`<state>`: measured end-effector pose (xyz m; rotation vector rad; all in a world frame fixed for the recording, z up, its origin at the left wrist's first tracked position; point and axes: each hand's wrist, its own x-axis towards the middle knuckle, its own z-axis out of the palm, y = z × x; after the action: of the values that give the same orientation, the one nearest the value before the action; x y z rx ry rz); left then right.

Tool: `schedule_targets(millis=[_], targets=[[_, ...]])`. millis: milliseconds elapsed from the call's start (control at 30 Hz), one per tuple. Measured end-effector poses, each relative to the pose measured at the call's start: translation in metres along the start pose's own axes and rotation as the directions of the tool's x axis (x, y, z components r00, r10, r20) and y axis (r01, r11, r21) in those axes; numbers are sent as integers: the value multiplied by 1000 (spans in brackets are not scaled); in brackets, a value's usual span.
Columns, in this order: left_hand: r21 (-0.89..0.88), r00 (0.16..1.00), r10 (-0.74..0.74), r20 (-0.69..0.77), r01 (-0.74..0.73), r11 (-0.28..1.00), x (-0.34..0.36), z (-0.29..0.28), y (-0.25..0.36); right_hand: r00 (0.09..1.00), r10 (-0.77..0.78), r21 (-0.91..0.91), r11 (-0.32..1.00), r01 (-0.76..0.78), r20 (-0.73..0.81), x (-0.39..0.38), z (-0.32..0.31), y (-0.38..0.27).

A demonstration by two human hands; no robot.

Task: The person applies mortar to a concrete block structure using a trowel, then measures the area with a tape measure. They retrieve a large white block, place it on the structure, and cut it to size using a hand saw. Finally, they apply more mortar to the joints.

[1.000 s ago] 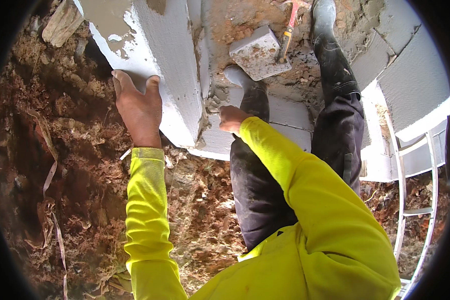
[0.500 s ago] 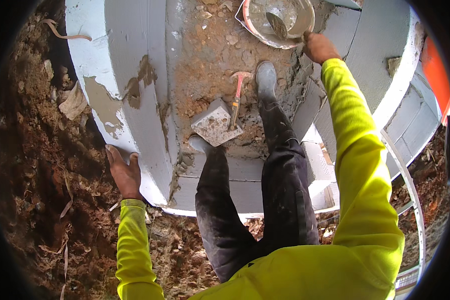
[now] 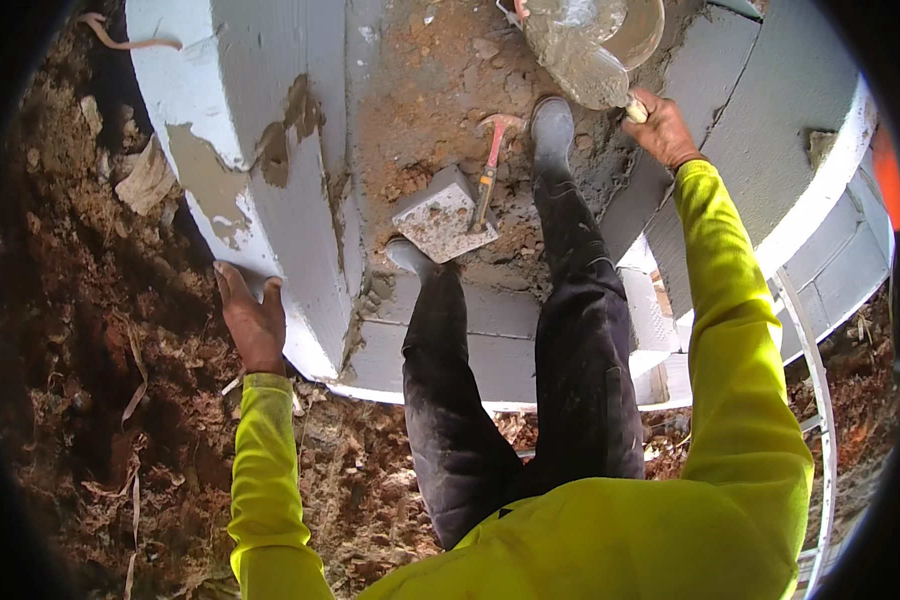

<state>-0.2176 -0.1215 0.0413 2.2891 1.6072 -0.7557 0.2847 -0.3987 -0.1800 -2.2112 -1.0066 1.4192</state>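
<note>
My right hand is closed round the pale handle of a trowel. Wet grey mortar covers the trowel's blade, which lies over the round bucket at the top. Mortar also shows inside that bucket. On the left, my left hand rests with its fingers stretched out against the outer edge of the pale grey block wall. Patches of smeared mortar stick to this wall above the hand.
A claw hammer leans on a grey block between my boots. Block walls curve up on the right, with an orange object beyond. Rough brown earth drops away on the left. A pale curved rail stands at right.
My right hand has shifted slightly down and right; the trowel, earlier resting in the bucket, now shows its mortar-covered blade raised over it. My left hand stays on the wall.
</note>
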Motion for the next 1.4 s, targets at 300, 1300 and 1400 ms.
schedule_targets(millis=[300,1300,1400], targets=[[39,990,116,-76,-114,993,5,-6,8,830,-6,260,951,-168,558,-156,262,-172],[79,995,84,-48,-80,994,4,-2,1,774,77,449,777,-441,628,-202,463,-261],[96,992,106,-69,-99,990,5,1,-2,756,-5,350,888,-297,654,-191,428,-277]])
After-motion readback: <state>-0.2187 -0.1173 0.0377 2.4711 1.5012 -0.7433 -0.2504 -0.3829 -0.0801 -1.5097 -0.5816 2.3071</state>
